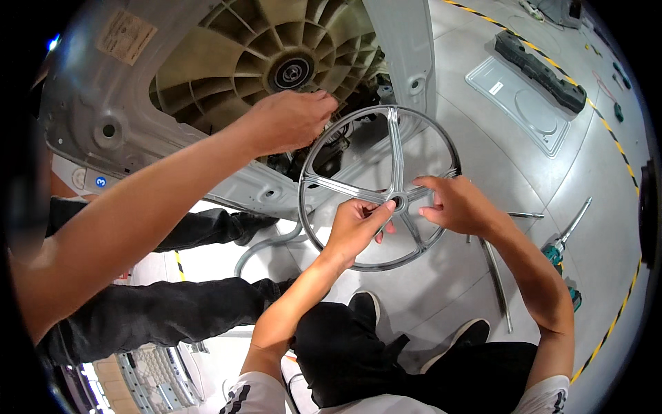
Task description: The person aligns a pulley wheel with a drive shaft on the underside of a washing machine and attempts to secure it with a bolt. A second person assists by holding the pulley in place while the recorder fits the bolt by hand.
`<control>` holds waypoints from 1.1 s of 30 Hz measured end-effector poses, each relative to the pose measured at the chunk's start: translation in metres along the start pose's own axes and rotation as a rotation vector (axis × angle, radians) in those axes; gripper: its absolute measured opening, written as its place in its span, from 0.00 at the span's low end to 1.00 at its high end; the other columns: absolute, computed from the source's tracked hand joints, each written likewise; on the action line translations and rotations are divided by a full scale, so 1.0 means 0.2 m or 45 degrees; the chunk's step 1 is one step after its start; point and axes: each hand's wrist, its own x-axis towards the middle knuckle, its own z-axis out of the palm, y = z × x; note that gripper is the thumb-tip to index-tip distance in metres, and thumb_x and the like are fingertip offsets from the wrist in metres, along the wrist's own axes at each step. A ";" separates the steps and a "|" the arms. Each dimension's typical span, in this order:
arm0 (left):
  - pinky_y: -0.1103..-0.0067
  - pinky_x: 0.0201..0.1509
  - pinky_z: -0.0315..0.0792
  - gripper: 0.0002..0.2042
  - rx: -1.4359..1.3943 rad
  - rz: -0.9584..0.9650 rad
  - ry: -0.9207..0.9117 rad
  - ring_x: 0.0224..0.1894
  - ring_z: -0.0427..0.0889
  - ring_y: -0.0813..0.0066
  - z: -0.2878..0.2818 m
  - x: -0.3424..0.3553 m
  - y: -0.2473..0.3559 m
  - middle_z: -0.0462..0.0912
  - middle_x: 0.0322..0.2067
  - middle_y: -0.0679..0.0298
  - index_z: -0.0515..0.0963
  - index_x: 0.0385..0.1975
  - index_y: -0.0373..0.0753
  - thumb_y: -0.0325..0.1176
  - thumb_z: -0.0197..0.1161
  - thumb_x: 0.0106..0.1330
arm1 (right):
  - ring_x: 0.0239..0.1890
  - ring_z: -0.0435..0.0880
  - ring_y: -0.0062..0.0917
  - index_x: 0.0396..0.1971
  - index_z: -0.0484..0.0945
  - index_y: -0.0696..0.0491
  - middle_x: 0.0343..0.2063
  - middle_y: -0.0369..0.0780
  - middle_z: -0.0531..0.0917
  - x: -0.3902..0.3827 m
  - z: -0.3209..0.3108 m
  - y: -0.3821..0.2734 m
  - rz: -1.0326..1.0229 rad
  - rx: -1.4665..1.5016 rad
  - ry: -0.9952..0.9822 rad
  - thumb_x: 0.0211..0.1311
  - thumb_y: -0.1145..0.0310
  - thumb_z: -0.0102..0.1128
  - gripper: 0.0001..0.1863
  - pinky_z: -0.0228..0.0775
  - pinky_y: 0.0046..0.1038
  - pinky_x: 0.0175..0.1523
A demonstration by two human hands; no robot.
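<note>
I hold a grey metal pulley wheel point(393, 145) with several spokes upright in front of me. My left hand point(353, 226) grips it at the lower left of the hub, thumb and fingers pinched near the centre hole. My right hand point(456, 205) holds a spoke just right of the hub. Behind the wheel lies a washing machine on its side, its beige ribbed tub point(227, 55) and black centre shaft point(291, 71) showing through the opened grey cabinet point(89, 96). A co-worker's hand point(286, 121) reaches in from the left and touches the tub's lower edge.
The co-worker's legs in dark trousers point(158, 310) stretch across the lower left. A grey hose point(265, 245) curves on the floor. On the right lie a grey metal panel point(517, 96), a long black part point(541, 69), thin metal rods point(498, 276) and a teal-handled screwdriver point(562, 243).
</note>
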 end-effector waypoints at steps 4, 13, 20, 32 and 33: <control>0.85 0.22 0.65 0.13 0.038 0.013 0.030 0.19 0.72 0.84 0.04 -0.02 0.01 0.79 0.21 0.62 0.79 0.32 0.31 0.38 0.60 0.65 | 0.28 0.81 0.41 0.41 0.78 0.51 0.22 0.44 0.82 0.00 0.03 0.00 0.023 -0.200 -0.004 0.51 0.60 0.63 0.17 0.72 0.37 0.33; 0.85 0.24 0.67 0.14 0.163 0.026 -0.204 0.22 0.74 0.83 0.03 -0.01 -0.05 0.81 0.26 0.64 0.78 0.42 0.31 0.37 0.59 0.66 | 0.26 0.81 0.41 0.24 0.78 0.52 0.19 0.44 0.80 0.01 0.09 0.03 0.061 -0.499 -0.128 0.51 0.59 0.65 0.12 0.71 0.38 0.30; 0.82 0.28 0.71 0.20 0.065 -0.088 -0.223 0.31 0.78 0.78 0.06 0.02 -0.09 0.78 0.36 0.61 0.71 0.51 0.29 0.37 0.60 0.64 | 0.26 0.81 0.41 0.24 0.79 0.53 0.20 0.44 0.81 -0.02 0.12 0.06 0.049 -0.612 -0.149 0.48 0.60 0.66 0.12 0.71 0.38 0.30; 0.84 0.25 0.69 0.24 0.444 -0.172 -0.467 0.26 0.76 0.82 0.12 0.09 -0.14 0.77 0.33 0.61 0.65 0.52 0.29 0.42 0.60 0.64 | 0.38 0.83 0.38 0.32 0.82 0.52 0.30 0.44 0.83 -0.04 0.31 0.23 0.230 -0.623 -0.605 0.53 0.54 0.61 0.16 0.74 0.37 0.42; 0.83 0.24 0.69 0.22 0.467 -0.182 -0.463 0.25 0.75 0.82 0.15 0.10 -0.13 0.77 0.34 0.61 0.66 0.49 0.29 0.41 0.59 0.64 | 0.37 0.83 0.39 0.32 0.82 0.52 0.30 0.44 0.83 -0.04 0.32 0.26 0.240 -0.613 -0.594 0.53 0.54 0.62 0.16 0.74 0.38 0.42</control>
